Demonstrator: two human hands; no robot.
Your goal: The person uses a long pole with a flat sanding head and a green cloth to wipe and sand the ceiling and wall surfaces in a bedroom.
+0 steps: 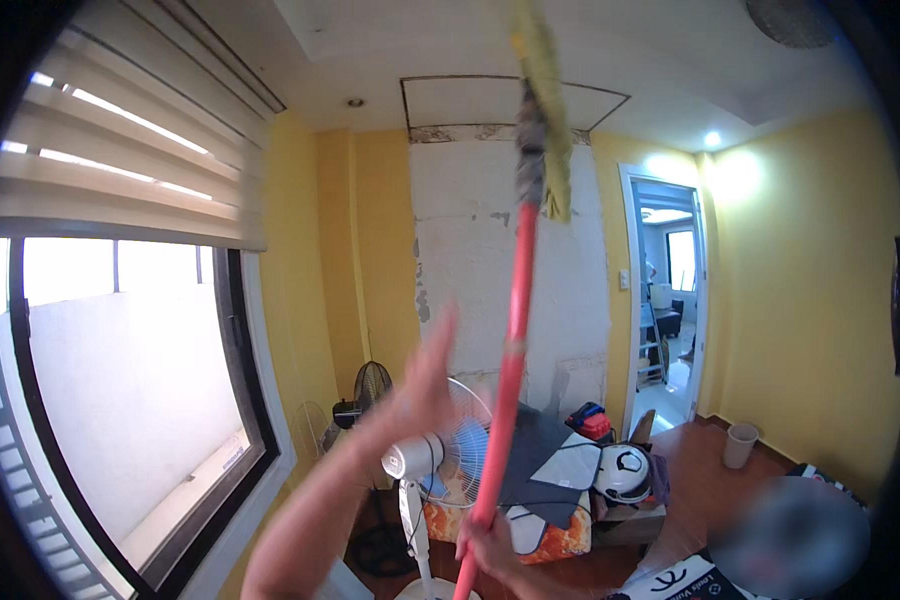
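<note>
A long red pole (507, 400) rises steeply through the middle of the view. Grey wrapping binds its upper end to a yellow, cloth-like head (545, 100), which is up by the ceiling and smeared by motion. Low on the pole, my right hand (488, 548) has its fingers wrapped round the shaft. My left hand (432, 385) is raised to the left of the pole, apart from it and blurred, with fingers stretched upward and nothing seen in them. Behind my left hand stands a white fan (413, 458) with a round wire guard.
A window (130, 380) with a striped blind (130, 150) fills the left side. A white helmet (625, 473) and dark cloth (540, 480) lie on piled items. Another person (680, 580) is close at lower right. Beyond are a bin (739, 445) and a doorway (667, 300).
</note>
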